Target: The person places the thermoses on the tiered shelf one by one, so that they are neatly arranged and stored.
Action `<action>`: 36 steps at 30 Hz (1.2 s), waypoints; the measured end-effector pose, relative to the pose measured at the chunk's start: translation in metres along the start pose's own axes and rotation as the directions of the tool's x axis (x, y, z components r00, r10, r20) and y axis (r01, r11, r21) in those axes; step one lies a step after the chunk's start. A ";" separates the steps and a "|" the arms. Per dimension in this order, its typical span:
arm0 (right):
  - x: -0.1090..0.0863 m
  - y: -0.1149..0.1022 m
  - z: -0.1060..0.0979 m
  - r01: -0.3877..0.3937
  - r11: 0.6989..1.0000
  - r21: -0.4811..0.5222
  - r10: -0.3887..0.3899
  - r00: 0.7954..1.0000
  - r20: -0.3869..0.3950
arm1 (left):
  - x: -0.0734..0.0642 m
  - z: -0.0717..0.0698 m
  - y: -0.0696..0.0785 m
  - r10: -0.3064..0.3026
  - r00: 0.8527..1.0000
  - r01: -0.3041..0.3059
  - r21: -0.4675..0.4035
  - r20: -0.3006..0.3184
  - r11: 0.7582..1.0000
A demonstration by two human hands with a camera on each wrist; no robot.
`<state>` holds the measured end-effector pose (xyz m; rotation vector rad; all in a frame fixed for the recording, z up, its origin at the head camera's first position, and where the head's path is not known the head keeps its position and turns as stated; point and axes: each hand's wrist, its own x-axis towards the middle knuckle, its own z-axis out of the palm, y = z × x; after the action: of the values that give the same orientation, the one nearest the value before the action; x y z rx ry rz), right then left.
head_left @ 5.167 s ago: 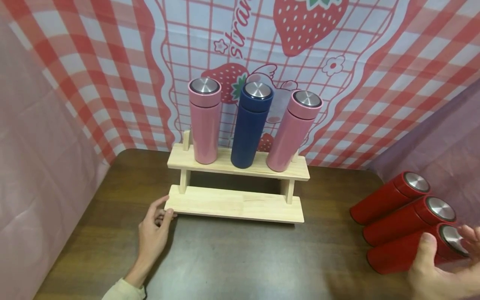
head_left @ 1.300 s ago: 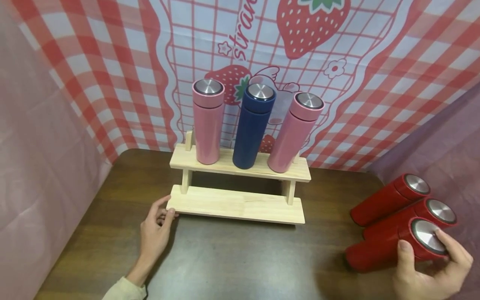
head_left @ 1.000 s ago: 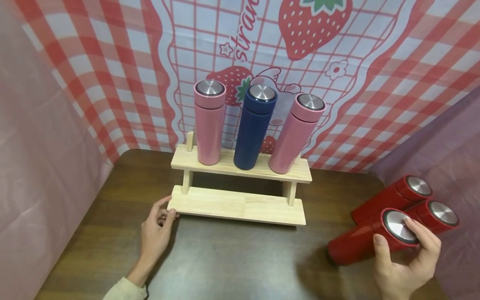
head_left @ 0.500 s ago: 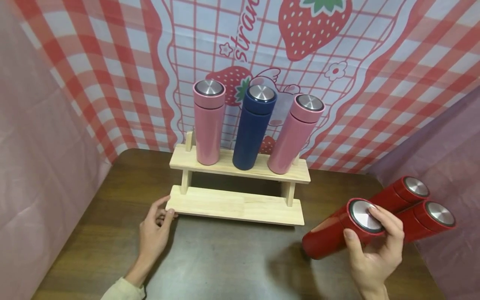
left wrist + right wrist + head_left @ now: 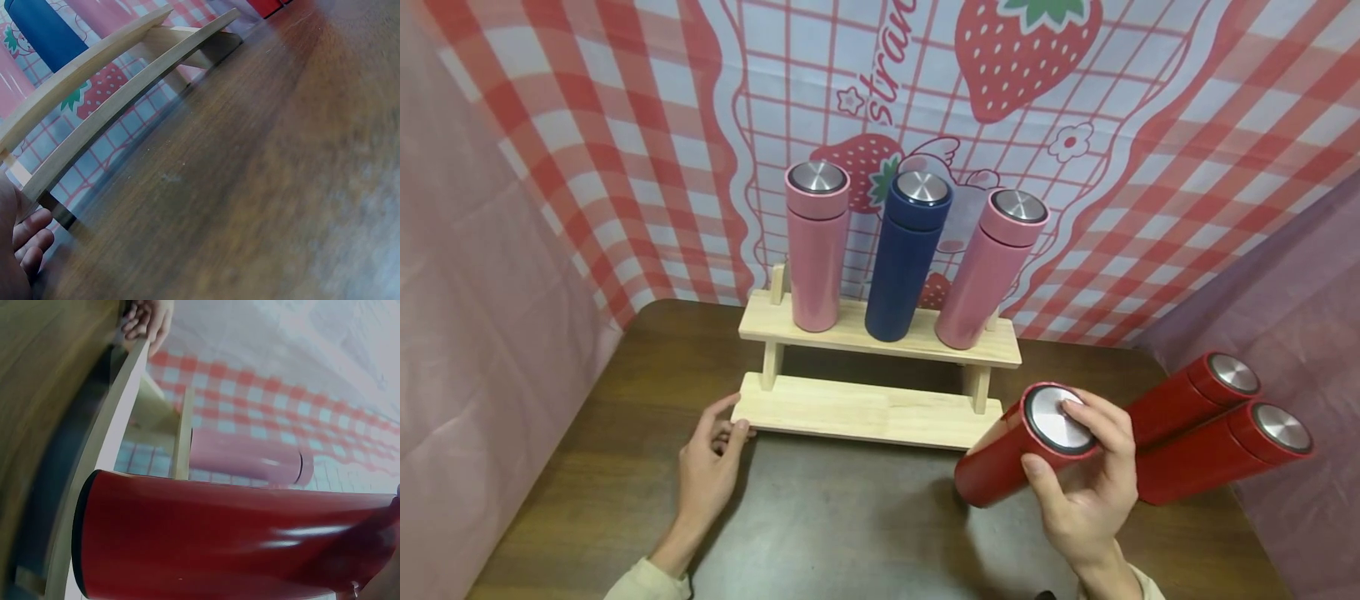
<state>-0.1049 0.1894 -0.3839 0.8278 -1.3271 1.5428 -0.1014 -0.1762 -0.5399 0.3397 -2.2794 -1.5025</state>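
A red thermos [image 5: 1000, 458] with a steel-topped lid is in my right hand [image 5: 1086, 492], tilted in the head view. My thumb and fingers grip it near the lid, at the right end of a two-step wooden shelf [image 5: 865, 410]. The red body [image 5: 237, 537] fills much of the right wrist view. At the shelf's left end my left hand [image 5: 711, 458] pinches the lower board between thumb and fingers. On the upper board stand a pink thermos [image 5: 816, 258], a blue thermos [image 5: 902, 267] and another pink thermos [image 5: 988, 271].
Two more red thermoses, one behind [image 5: 1180, 396] and one in front [image 5: 1210, 458], stand at the table's right side. A strawberry-patterned cloth [image 5: 1075, 100] hangs close behind the shelf. The brown table [image 5: 835, 525] lies in front of it.
My right hand has taken the nearest red thermos from the group of three and carried it left, to the shelf's right end. The left hand has stayed on the shelf.
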 end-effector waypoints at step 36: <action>-0.004 0.019 0.066 -0.192 0.981 -0.020 0.193 0.967 0.167 | -0.001 0.000 0.000 0.016 1.000 -0.016 -0.004 -0.005 1.000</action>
<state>-0.1257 0.1239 -0.3816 0.8632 -1.5716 1.6485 -0.1010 -0.1759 -0.5401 0.3225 -2.2691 -1.4968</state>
